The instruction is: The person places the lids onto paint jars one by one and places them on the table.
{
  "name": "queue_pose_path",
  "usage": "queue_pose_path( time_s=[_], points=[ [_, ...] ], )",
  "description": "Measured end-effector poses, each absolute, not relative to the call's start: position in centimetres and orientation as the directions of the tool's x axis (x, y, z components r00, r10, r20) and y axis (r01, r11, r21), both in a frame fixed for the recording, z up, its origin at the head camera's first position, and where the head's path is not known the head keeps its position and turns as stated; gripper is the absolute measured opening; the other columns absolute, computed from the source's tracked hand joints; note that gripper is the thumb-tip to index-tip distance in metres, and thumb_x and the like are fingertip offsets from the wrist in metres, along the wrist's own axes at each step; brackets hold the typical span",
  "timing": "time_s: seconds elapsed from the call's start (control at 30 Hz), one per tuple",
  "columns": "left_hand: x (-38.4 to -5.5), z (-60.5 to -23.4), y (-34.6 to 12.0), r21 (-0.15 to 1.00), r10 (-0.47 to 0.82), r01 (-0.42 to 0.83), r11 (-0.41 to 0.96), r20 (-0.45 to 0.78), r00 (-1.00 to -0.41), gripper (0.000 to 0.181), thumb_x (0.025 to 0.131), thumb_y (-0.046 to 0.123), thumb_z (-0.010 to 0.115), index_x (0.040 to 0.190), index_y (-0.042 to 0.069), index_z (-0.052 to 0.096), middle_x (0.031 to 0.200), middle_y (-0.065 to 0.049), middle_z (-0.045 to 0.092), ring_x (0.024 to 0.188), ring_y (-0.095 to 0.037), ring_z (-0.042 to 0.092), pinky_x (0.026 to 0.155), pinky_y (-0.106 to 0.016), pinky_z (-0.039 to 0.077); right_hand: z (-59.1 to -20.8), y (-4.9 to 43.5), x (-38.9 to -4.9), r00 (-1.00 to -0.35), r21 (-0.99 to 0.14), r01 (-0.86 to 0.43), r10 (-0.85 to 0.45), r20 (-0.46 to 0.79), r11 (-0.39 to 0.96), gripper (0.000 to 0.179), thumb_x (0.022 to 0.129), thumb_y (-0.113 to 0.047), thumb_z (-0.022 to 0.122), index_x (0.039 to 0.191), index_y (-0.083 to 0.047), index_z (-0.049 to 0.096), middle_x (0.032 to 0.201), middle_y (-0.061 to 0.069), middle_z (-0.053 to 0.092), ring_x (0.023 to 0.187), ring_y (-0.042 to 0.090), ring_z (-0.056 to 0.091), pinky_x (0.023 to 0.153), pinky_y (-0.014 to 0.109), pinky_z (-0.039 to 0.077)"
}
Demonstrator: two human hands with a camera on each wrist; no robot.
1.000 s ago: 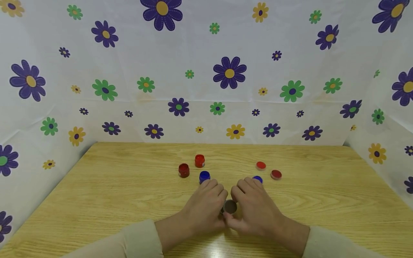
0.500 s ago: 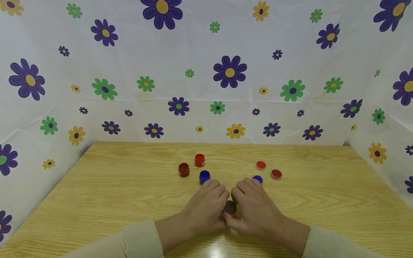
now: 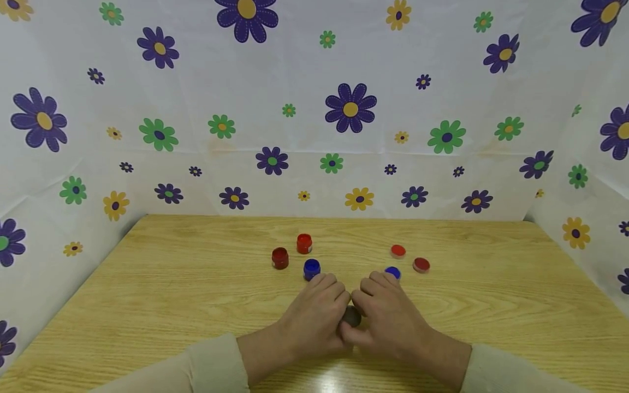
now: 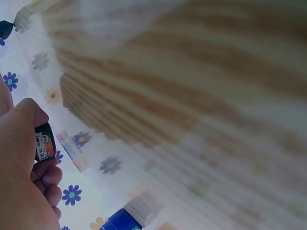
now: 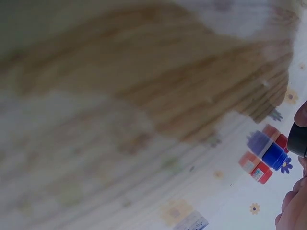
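Both hands meet low in the middle of the head view around a small dark paint jar (image 3: 351, 316). My left hand (image 3: 314, 314) grips the jar's body; in the left wrist view, thumb and fingers hold the dark jar (image 4: 44, 143), its label showing. The right hand (image 3: 390, 319) pinches the jar's dark lid (image 5: 298, 140) between thumb and curled fingers. Just beyond the left knuckles stands an open blue paint jar (image 3: 312, 269). A blue lid (image 3: 392, 272) lies right by the right knuckles, partly covered by them.
Behind the hands on the wooden table (image 3: 196, 305), an open dark red jar (image 3: 280, 258) and an open bright red jar (image 3: 304, 244) stand on the left. Toward the right lie a bright red lid (image 3: 398, 251) and a darker red lid (image 3: 421, 265). A flowered cloth (image 3: 206, 82) rises behind.
The dark jar's top has tipped slightly and looks darker than a second ago. Both hands keep their hold and have barely shifted; the jars and lids behind lie as before.
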State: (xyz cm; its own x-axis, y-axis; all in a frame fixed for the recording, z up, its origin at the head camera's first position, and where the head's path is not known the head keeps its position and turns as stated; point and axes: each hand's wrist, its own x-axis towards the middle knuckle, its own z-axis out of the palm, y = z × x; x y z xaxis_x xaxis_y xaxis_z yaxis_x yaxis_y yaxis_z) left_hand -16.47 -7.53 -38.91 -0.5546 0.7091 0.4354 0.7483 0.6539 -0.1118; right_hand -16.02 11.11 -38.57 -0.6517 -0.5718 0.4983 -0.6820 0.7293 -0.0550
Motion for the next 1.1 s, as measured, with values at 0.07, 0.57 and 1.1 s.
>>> queue_pose_path(
  time_s=[0.07,0.57,1.1],
  points=[
    [-16.46,-38.89,-7.52,-0.107,0.704,0.745,0.658,0.438,-0.559,0.033,0.069,0.044,0.075,0.074,0.018,0.056,0.075,0.008,0.052,0.077,-0.011,0.044,0.08,-0.026,0.039,-38.53,11.14,-16.0,-0.658,-0.052,-0.675,-0.569,0.493,0.736,0.04,0.079,-0.05,0.072,0.063,-0.023,0.047,0.067,-0.014,0.033,0.07,0.007,0.03,0.075,0.027,0.033],
    [-16.27,-38.56,-7.76,-0.094,0.648,0.687,0.72,0.443,-0.619,0.037,0.073,0.048,0.075,0.079,0.016,0.058,0.077,0.008,0.052,0.082,-0.013,0.047,0.083,-0.028,0.042,-38.27,11.53,-16.03,-0.637,-0.074,-0.699,-0.572,0.517,0.712,0.032,0.075,-0.045,0.07,0.094,-0.02,0.061,0.082,-0.011,0.046,0.079,0.009,0.038,0.079,0.03,0.035],
    [-16.37,-38.53,-7.71,-0.093,0.643,0.683,0.724,0.448,-0.621,0.037,0.071,0.047,0.078,0.078,0.015,0.059,0.076,0.008,0.052,0.08,-0.012,0.045,0.08,-0.027,0.04,-38.48,11.24,-15.99,-0.621,-0.037,-0.693,-0.569,0.539,0.72,0.029,0.073,-0.043,0.071,0.084,-0.021,0.056,0.079,-0.011,0.042,0.078,0.01,0.038,0.079,0.03,0.036]
  ],
)
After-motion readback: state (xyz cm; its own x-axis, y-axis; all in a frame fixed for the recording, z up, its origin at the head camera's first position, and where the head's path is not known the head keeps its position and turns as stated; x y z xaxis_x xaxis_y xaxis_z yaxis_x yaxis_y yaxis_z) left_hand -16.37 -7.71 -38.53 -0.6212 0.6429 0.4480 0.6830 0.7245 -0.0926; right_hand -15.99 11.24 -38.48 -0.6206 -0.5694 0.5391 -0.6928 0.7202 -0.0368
